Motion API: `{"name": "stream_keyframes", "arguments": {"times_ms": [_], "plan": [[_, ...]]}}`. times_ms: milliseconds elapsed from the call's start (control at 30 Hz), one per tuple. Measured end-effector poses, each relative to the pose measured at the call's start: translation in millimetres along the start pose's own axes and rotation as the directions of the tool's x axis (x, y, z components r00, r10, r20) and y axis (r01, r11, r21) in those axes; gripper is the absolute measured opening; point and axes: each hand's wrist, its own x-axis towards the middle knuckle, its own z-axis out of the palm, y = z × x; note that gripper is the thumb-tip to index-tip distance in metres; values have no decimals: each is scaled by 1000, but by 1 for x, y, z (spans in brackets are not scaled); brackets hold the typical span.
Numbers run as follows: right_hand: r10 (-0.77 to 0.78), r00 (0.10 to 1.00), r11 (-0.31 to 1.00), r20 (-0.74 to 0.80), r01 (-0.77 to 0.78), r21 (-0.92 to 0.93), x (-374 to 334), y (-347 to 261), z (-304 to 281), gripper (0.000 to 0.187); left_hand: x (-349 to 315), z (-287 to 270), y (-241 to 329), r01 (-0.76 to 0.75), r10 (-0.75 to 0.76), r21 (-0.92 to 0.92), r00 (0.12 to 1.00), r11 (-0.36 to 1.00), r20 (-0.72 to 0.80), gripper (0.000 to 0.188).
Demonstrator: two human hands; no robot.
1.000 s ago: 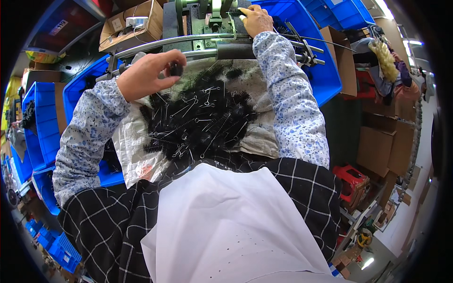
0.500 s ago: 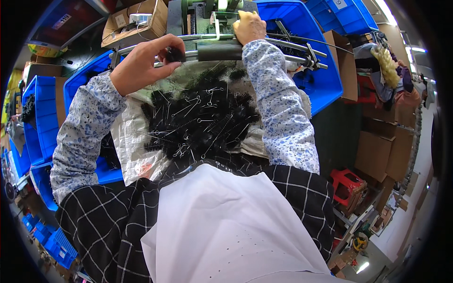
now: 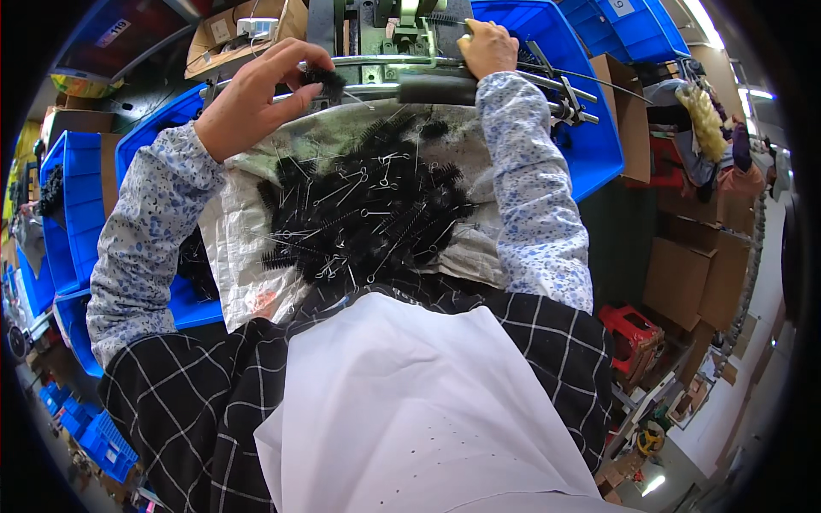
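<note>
My left hand (image 3: 256, 96) is closed around a small bunch of black twisted-wire brushes (image 3: 323, 84), held left of the machine; a wire end sticks out to the right. At the machine (image 3: 402, 41), my right hand (image 3: 490, 49) is pinched at the end of a black bristle brush (image 3: 441, 19), which reaches from the machine toward my fingertips. The fingertips partly hide the grip. Below both hands, a heap of black wire brushes (image 3: 368, 205) with looped metal ends lies on a whitish woven sack (image 3: 235, 248) across my lap.
Metal rails (image 3: 368, 61) with a dark padded sleeve (image 3: 438, 89) cross in front of the machine. A blue bin (image 3: 599, 145) stands at the right, another blue bin (image 3: 141, 141) at the left. A cardboard box (image 3: 286, 30) with a small white device sits at back left.
My right hand has moved to the right, away from the machine's middle, and a brush now shows beside its fingertips. The left hand has shifted slightly; a wire end shows from its bunch.
</note>
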Motion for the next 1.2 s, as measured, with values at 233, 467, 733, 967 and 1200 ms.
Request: {"name": "stream_keyframes", "arguments": {"times_ms": [233, 467, 733, 967, 1200], "plan": [[125, 951, 992, 283, -126, -15, 29, 46, -1, 27, 17, 15, 9, -64, 71, -146, 996, 987, 48, 22], [233, 972, 957, -14, -231, -177, 27, 80, -77, 28, 24, 20, 18, -26, 29, -96, 999, 995, 33, 26], [-367, 855, 428, 367, -195, 882, -37, -82, -111, 32, 45, 44, 8, -137, 124, -94, 983, 986, -133, 25], [22, 996, 995, 83, -30, 96, -8, -15, -50, 26, -21, 16, -47, 197, -254, 170, 851, 966, 460, 18], [42, 994, 999, 96, -43, 3, 8, -16, -27, 25, -76, 70, -84, 221, -356, 309, 789, 925, 501, 36]]}}
